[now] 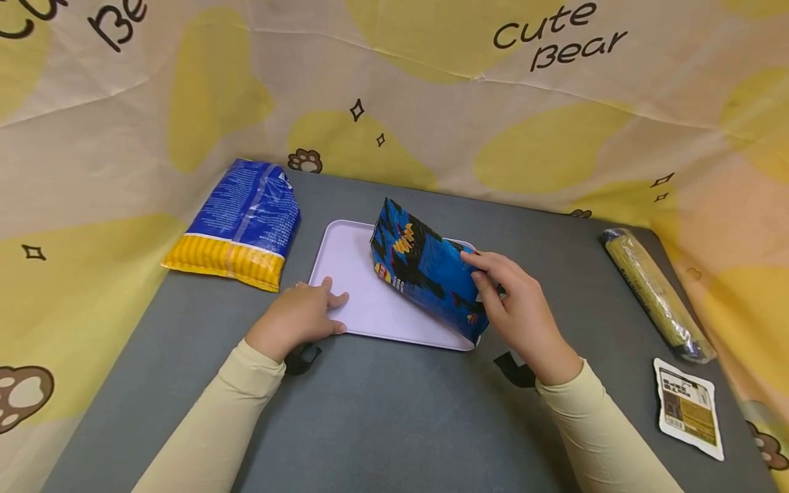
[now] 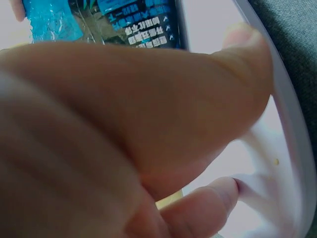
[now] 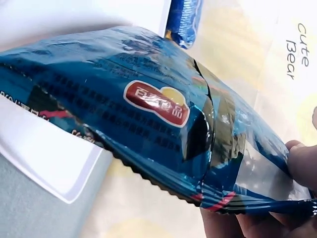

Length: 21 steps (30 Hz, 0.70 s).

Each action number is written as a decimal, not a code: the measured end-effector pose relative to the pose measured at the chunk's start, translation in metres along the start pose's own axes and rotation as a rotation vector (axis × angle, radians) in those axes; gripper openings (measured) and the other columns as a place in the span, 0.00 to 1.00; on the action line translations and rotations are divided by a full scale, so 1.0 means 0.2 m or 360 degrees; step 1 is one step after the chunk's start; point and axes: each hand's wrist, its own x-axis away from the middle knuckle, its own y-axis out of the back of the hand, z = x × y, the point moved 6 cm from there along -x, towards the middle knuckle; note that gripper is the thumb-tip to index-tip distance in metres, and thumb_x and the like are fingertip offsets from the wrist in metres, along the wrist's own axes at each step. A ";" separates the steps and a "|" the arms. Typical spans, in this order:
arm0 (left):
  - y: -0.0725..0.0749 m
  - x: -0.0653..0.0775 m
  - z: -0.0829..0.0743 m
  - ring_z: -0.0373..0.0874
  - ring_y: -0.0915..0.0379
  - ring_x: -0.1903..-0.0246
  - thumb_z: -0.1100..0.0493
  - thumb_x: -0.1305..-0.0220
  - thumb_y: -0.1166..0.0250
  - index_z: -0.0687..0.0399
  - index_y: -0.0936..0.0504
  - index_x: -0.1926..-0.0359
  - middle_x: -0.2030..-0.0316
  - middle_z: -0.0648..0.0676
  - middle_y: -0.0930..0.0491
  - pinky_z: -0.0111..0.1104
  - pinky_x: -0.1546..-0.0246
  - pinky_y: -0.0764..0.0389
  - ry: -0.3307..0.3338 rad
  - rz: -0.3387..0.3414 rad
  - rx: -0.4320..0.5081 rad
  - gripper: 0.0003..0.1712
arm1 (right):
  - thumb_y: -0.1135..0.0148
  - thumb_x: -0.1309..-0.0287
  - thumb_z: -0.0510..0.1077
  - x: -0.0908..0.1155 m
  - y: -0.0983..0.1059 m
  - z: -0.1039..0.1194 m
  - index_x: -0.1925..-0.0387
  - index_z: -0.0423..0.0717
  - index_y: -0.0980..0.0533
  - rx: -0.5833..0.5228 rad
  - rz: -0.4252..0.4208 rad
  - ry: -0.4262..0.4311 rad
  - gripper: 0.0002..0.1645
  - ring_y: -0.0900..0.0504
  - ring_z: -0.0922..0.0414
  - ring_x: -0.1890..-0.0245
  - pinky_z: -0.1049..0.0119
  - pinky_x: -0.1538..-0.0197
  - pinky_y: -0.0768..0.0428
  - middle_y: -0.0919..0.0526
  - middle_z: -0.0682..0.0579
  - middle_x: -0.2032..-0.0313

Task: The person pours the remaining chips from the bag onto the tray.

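Observation:
A blue and black snack bag [image 1: 425,274] is tilted over the right part of a pale lilac tray [image 1: 360,301]. My right hand [image 1: 518,308] pinches the bag's right end, thumb on one face and fingers on the other. In the right wrist view the crimped edge of the bag [image 3: 148,114] is lifted above a tray corner [image 3: 74,183]. My left hand [image 1: 302,311] rests on the tray's left front part with its fingers spread. The left wrist view shows its thumb [image 2: 242,64] and a fingertip against the tray's inner surface.
At the back left lies a large blue and yellow bag [image 1: 240,219]. On the right are a long clear-wrapped yellow pack [image 1: 659,294] and a small white and brown packet [image 1: 687,407]. A patterned cloth [image 1: 401,89] hangs behind the grey table [image 1: 394,418].

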 end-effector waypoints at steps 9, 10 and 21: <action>0.00 0.01 -0.01 0.85 0.48 0.29 0.49 0.31 0.27 0.48 0.23 0.26 0.22 0.70 0.41 0.75 0.33 0.43 0.0001 -0.0002 -0.0002 0.35 | 0.38 0.28 0.31 -0.03 0.03 0.03 0.38 0.46 0.15 -0.0065 -0.0106 0.0004 0.21 0.19 0.56 0.57 0.72 0.67 0.29 0.15 0.49 0.40; 0.01 0.01 -0.01 0.85 0.48 0.29 0.49 0.31 0.27 0.48 0.23 0.26 0.22 0.70 0.41 0.75 0.33 0.43 0.0003 -0.0001 -0.0003 0.35 | 0.38 0.28 0.30 -0.05 0.04 0.03 0.38 0.46 0.15 -0.0065 -0.0116 0.0021 0.21 0.19 0.56 0.56 0.72 0.67 0.30 0.15 0.49 0.40; 0.01 0.01 -0.01 0.84 0.47 0.29 0.49 0.31 0.28 0.48 0.24 0.26 0.22 0.69 0.41 0.73 0.32 0.43 -0.0008 -0.0014 -0.0012 0.35 | 0.40 0.25 0.32 -0.21 0.10 0.14 0.40 0.47 0.14 -0.0035 -0.0104 0.0149 0.19 0.18 0.59 0.63 0.72 0.70 0.29 0.14 0.52 0.41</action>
